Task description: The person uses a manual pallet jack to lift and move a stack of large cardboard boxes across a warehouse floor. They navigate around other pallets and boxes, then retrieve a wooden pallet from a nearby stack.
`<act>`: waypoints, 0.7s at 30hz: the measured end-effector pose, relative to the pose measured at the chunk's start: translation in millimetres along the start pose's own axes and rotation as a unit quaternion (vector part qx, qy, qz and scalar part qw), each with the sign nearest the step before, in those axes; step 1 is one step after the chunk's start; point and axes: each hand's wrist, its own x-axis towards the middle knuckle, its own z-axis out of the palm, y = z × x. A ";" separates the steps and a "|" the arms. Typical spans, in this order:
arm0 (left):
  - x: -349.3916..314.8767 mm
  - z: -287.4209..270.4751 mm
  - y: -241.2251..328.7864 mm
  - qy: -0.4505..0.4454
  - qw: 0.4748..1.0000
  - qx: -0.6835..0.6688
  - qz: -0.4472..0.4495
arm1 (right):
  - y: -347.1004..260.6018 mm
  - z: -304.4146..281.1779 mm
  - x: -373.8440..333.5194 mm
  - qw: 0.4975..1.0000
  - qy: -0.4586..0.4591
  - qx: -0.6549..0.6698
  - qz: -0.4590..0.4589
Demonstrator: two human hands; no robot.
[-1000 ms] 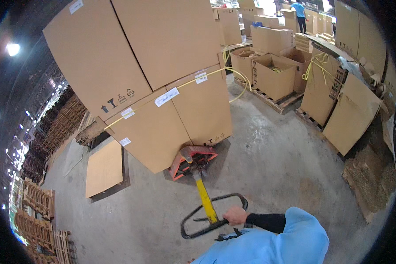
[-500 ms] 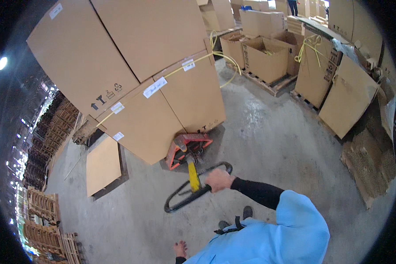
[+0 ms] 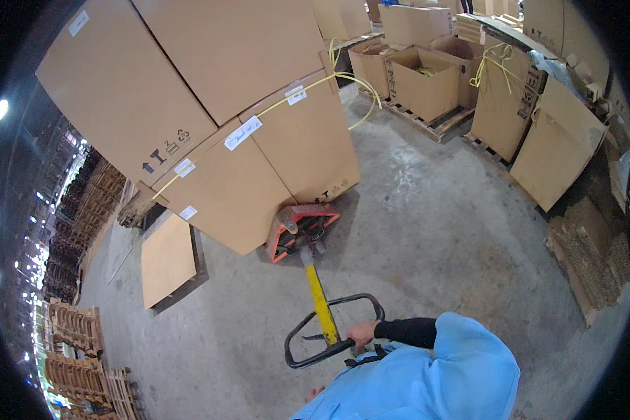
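Observation:
My right hand (image 3: pixel 362 333) is closed around the near bar of a pallet jack's black loop handle (image 3: pixel 297 363). A yellow shaft (image 3: pixel 318 297) joins the handle to the jack's red base (image 3: pixel 302 227). The base sits against a tall load of large cardboard boxes (image 3: pixel 308 140) that bears white labels and a yellow strap. Just a bit of my left hand (image 3: pixel 316 393) shows beside my blue garment, low in the picture. It is away from the handle, and its fingers are mostly hidden.
A flat cardboard sheet (image 3: pixel 169 260) lies on the floor at left, near stacked wooden pallets (image 3: pixel 75 329). Open cartons (image 3: pixel 421 80) stand on a pallet at the back. Leaning cardboard (image 3: pixel 558 143) and torn corrugated pieces (image 3: pixel 588 255) line the right side.
The handle has tipped down toward my body with my right hand on it, and the yellow shaft shows longer. My left hand has moved mostly out of sight behind the garment.

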 end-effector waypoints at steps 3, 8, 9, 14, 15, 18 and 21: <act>3.2 -20.7 5.7 -0.034 0.998 -0.051 -0.023 | -3.5 -84.6 -7.8 0.993 0.073 -0.080 -0.056; 4.3 -43.8 24.2 -0.037 0.994 -0.097 -0.021 | -26.5 -241.5 -23.5 0.973 0.178 -0.144 -0.030; 4.4 -44.9 28.0 -0.032 0.992 -0.117 -0.014 | -32.0 -253.4 -22.2 0.963 0.222 -0.151 -0.024; 5.3 -35.4 43.9 -0.117 0.974 -0.192 -0.019 | -45.9 -178.3 -10.5 0.993 0.093 -0.078 -0.001; 3.9 -29.6 44.2 -0.093 0.980 -0.174 -0.017 | -44.0 -140.4 -14.4 0.990 0.107 -0.088 -0.009; -5.7 -8.8 37.1 -0.045 0.989 -0.137 -0.014 | -33.8 -38.9 -23.3 0.992 0.100 -0.070 0.025; -13.8 3.9 25.3 -0.042 0.990 -0.134 -0.011 | -17.1 1.2 -21.1 0.996 0.058 -0.048 0.037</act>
